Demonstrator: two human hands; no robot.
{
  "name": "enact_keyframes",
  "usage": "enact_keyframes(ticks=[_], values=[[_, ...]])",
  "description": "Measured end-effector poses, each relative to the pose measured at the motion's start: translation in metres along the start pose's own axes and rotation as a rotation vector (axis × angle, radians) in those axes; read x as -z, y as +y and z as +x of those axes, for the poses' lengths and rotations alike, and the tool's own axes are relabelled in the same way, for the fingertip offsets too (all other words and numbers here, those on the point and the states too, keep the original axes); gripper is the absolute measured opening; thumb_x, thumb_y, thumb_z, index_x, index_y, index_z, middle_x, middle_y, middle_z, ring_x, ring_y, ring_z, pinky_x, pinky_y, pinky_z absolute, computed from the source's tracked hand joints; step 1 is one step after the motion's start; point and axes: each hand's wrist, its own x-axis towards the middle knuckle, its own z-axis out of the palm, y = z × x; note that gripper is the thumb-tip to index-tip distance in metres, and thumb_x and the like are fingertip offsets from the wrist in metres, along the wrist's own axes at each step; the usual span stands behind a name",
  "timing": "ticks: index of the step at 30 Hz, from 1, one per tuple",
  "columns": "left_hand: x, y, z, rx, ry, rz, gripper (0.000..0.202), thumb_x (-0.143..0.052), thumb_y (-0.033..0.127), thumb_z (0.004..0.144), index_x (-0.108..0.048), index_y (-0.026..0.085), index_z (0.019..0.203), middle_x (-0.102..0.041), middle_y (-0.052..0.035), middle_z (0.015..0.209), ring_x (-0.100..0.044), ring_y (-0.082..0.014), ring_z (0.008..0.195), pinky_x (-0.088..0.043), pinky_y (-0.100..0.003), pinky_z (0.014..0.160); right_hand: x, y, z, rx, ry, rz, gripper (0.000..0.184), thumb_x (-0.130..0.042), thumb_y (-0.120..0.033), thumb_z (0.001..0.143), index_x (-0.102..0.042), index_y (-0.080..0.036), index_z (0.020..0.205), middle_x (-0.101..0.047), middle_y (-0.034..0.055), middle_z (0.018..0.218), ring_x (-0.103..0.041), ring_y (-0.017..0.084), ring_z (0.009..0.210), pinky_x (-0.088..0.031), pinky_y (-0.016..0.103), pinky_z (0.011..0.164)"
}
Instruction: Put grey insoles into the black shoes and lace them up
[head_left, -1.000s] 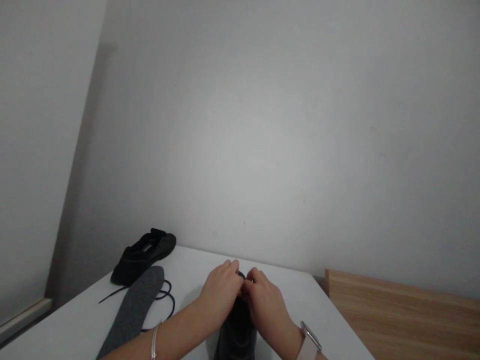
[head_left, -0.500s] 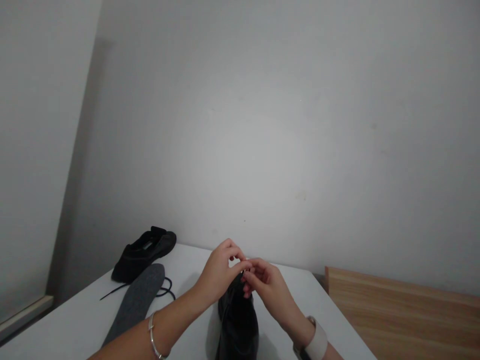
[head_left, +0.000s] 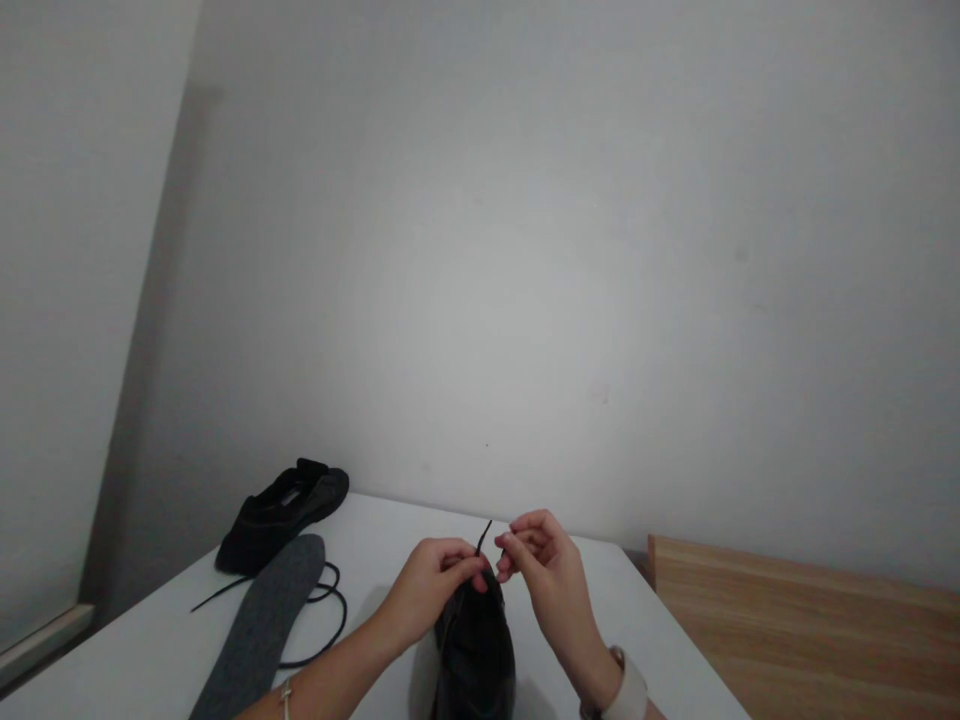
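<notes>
A black shoe [head_left: 474, 660] stands on the white table in front of me, pointing away. At its top my left hand [head_left: 435, 585] pinches a black shoelace [head_left: 484, 538], whose thin end sticks up above the fingers. Just right of that end is my right hand [head_left: 546, 560], its thumb and index fingertip pressed together. Whether anything is between them is too small to make out. The shoe's far part is hidden behind my fingers.
On the left of the white table [head_left: 390, 515] lies another black shoe [head_left: 281, 515]. Beside it are a grey insole [head_left: 274, 610] and a loose black lace [head_left: 341, 620]. A wall [head_left: 480, 300] rises behind the table. To the right stands a wooden board [head_left: 795, 630].
My hands were together above the shoe and have come apart. The left has lowered towards the shoe, the right has shifted slightly right. The lace end now shows between them.
</notes>
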Motion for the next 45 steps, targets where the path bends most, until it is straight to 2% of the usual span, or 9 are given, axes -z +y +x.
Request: enact_keyframes(ticks=[4, 8, 16, 18, 22, 27, 32, 41, 45], values=[[-0.004, -0.002, 0.003, 0.002, -0.063, -0.173, 0.026, -0.065, 0.036, 0.072, -0.068, 0.011, 0.076, -0.068, -0.0041, 0.067, -0.061, -0.0181, 0.068, -0.045, -0.030, 0.071, -0.004, -0.005, -0.008, 0.095, -0.120, -0.238, 0.017, -0.062, -0.034, 0.082, -0.056, -0.019, 0.077, -0.062, -0.0006, 0.065, -0.059, 0.013, 0.056, -0.047, 0.025, 0.054], [-0.003, 0.004, -0.002, -0.029, -0.176, -0.030, 0.021, -0.062, 0.030, 0.075, -0.070, 0.013, 0.067, -0.070, -0.0027, 0.069, -0.060, -0.0177, 0.075, -0.043, -0.028, 0.076, -0.009, -0.012, -0.004, 0.132, -0.076, -0.437, 0.014, -0.061, -0.027, 0.080, -0.059, -0.018, 0.070, -0.063, -0.0001, 0.066, -0.059, 0.014, 0.064, -0.045, 0.025, 0.060], [0.001, 0.010, -0.003, -0.009, -0.162, 0.119, 0.020, -0.061, 0.029, 0.077, -0.071, 0.012, 0.076, -0.069, -0.0031, 0.070, -0.059, -0.0163, 0.069, -0.043, -0.026, 0.066, 0.007, 0.004, 0.004, 0.059, -0.154, -0.295, 0.029, -0.050, -0.042, 0.088, -0.065, -0.018, 0.094, -0.070, 0.0073, 0.088, -0.064, 0.020, 0.086, -0.048, 0.033, 0.079], [0.002, 0.012, -0.005, -0.119, -0.131, 0.306, 0.013, -0.059, 0.019, 0.077, -0.071, 0.016, 0.079, -0.069, -0.0027, 0.078, -0.059, -0.0169, 0.077, -0.043, -0.028, 0.073, 0.016, 0.014, 0.005, -0.004, -0.207, -0.291, 0.034, -0.050, -0.046, 0.087, -0.066, -0.018, 0.097, -0.070, 0.0088, 0.092, -0.063, 0.022, 0.091, -0.046, 0.036, 0.083], [0.003, 0.009, -0.009, -0.543, -0.035, 0.884, 0.019, -0.051, 0.008, 0.082, -0.065, 0.019, 0.088, -0.064, -0.0037, 0.084, -0.053, -0.0191, 0.087, -0.038, -0.035, 0.084, 0.023, 0.024, 0.002, -0.055, -0.399, -0.333, 0.035, -0.053, -0.048, 0.085, -0.070, -0.017, 0.089, -0.070, 0.0065, 0.087, -0.060, 0.023, 0.089, -0.044, 0.036, 0.083], [-0.002, -0.007, -0.006, -0.901, 0.100, 1.140, 0.018, -0.040, 0.016, 0.094, -0.057, 0.015, 0.093, -0.060, -0.0051, 0.082, -0.049, -0.0200, 0.085, -0.036, -0.038, 0.083, 0.016, 0.018, -0.001, -0.165, -0.355, -0.230, 0.035, -0.061, -0.050, 0.078, -0.069, -0.016, 0.078, -0.066, 0.0032, 0.075, -0.057, 0.019, 0.077, -0.043, 0.032, 0.076], [-0.003, -0.006, -0.008, -0.823, 0.218, 1.002, 0.020, -0.044, 0.014, 0.092, -0.054, 0.016, 0.075, -0.057, -0.0021, 0.073, -0.048, -0.0184, 0.078, -0.034, -0.035, 0.076, 0.019, 0.019, 0.000, -0.165, -0.200, -0.214, 0.028, -0.067, -0.043, 0.074, -0.064, -0.016, 0.072, -0.062, 0.0014, 0.069, -0.054, 0.017, 0.069, -0.041, 0.028, 0.068], [0.017, -0.004, -0.031, -0.473, 0.009, 0.750, 0.008, -0.055, 0.018, 0.086, -0.056, 0.019, 0.078, -0.061, -0.0019, 0.078, -0.051, -0.0183, 0.079, -0.035, -0.031, 0.074, 0.059, 0.041, -0.015, -0.042, -0.125, -0.679, 0.020, -0.054, -0.034, 0.084, -0.060, -0.017, 0.074, -0.064, 0.0049, 0.076, -0.058, 0.022, 0.076, -0.041, 0.034, 0.072], [0.007, 0.002, -0.026, -0.282, 0.006, 0.458, 0.007, -0.048, 0.021, 0.088, -0.055, 0.020, 0.086, -0.067, -0.0038, 0.090, -0.056, -0.0188, 0.089, -0.038, -0.030, 0.080, 0.057, 0.047, -0.019, 0.043, -0.077, -0.702, 0.018, -0.048, -0.032, 0.088, -0.057, -0.018, 0.080, -0.062, 0.0056, 0.082, -0.057, 0.022, 0.081, -0.042, 0.034, 0.074]])
